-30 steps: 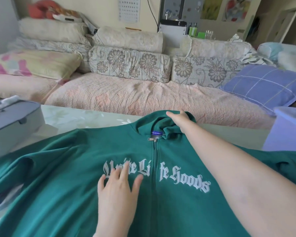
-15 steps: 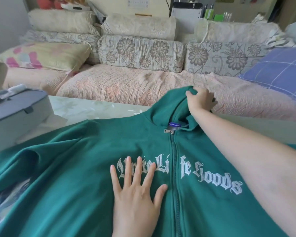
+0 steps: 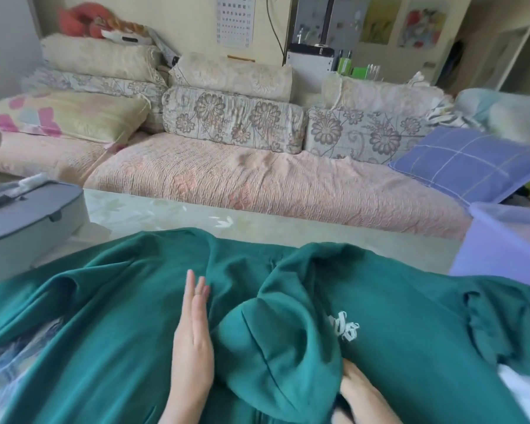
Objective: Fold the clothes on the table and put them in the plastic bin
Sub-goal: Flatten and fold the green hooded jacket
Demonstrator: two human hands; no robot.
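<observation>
A green zip hoodie [image 3: 104,316] with white lettering lies spread front-up across the table. Its hood [image 3: 276,347] is folded down over the chest and hides most of the lettering. My left hand [image 3: 192,341] lies flat on the chest just left of the hood, fingers straight and together. My right hand [image 3: 360,393] is at the hood's lower right edge, partly tucked under the cloth; its fingers seem to grip that edge. The lavender plastic bin [image 3: 508,240] stands at the table's right side.
A grey lidded box [image 3: 25,221] sits at the table's left edge. A patterned cloth [image 3: 10,359] shows under the hoodie's left side. Beyond the table's pale floral top [image 3: 166,212] runs a sofa [image 3: 257,179] with cushions and a blue checked pillow [image 3: 468,160].
My right hand has pulled the hood from the far edge down toward me, over the chest and lettering. My left hand has shifted slightly left and closed its fingers together.
</observation>
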